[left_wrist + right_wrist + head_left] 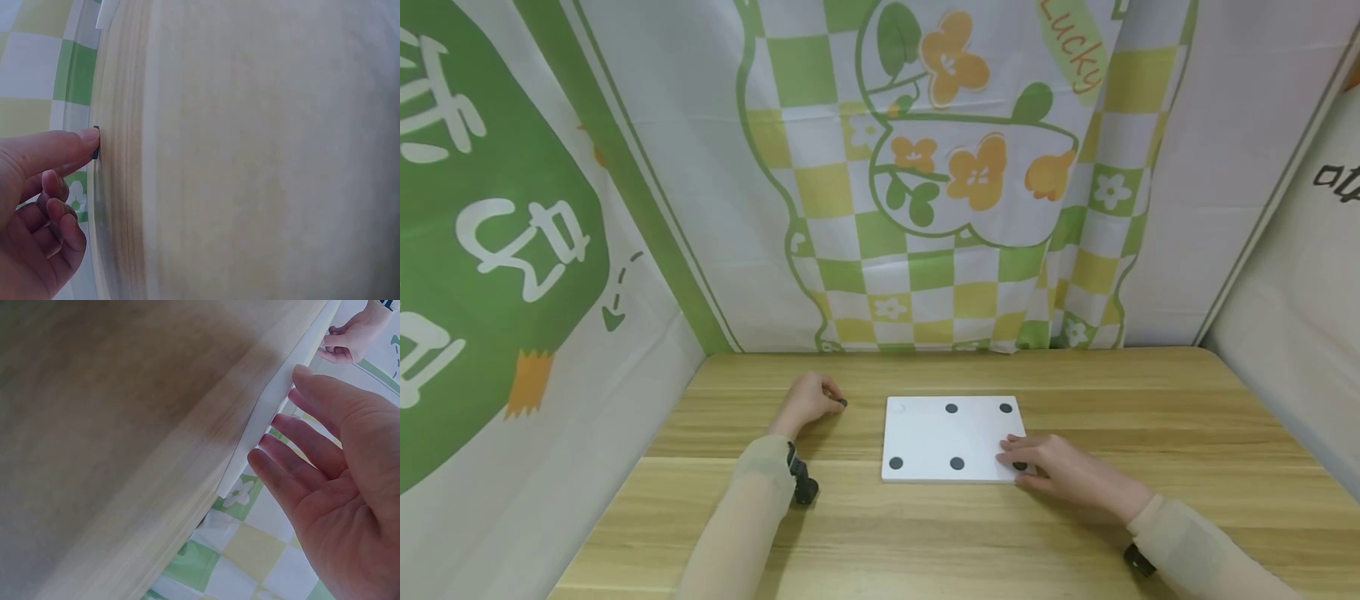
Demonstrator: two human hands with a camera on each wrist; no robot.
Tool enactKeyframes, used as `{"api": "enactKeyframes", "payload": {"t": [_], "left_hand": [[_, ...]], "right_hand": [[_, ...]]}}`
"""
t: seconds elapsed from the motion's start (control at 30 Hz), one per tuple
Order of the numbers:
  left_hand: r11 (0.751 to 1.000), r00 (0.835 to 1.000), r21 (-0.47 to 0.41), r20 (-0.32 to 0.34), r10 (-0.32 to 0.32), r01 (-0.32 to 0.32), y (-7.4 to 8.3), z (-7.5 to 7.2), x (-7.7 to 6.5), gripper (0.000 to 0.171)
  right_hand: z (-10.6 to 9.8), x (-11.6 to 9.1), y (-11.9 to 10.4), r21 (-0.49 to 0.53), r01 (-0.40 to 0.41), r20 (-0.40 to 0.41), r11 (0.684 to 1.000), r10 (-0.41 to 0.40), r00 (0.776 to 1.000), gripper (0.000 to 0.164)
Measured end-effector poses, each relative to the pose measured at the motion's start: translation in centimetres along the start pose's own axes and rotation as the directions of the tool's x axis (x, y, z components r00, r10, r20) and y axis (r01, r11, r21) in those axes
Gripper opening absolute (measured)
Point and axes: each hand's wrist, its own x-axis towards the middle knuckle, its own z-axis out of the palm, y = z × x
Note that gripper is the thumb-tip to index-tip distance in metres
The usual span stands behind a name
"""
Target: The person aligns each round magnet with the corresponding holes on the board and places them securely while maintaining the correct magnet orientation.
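Note:
My left hand pinches a small black disc between thumb and index finger, low over the wooden table left of a white rectangular board. The other fingers of that hand curl loosely in the left wrist view. Several black discs sit along the board's long edges, and a pale round spot marks its far left corner. My right hand rests at the board's right edge with relaxed, nearly straight fingers. It partly covers the disc at the near right corner.
The wooden table spreads around the board. Behind it hangs a checkered cloth with flower prints, and printed cloth walls stand at both sides. Dark wrist cameras are strapped to the sleeves.

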Motion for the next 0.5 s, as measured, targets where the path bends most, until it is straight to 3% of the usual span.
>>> {"api": "enactKeyframes", "payload": {"t": [0.5], "left_hand": [[1.000,1.000,0.005,0.001,0.003,-0.003,-0.35,0.00,0.12,0.012]], "right_hand": [[0.12,-0.02,0.16,-0.004,0.003,-0.008,1.000,-0.003,1.000,0.031]]}}
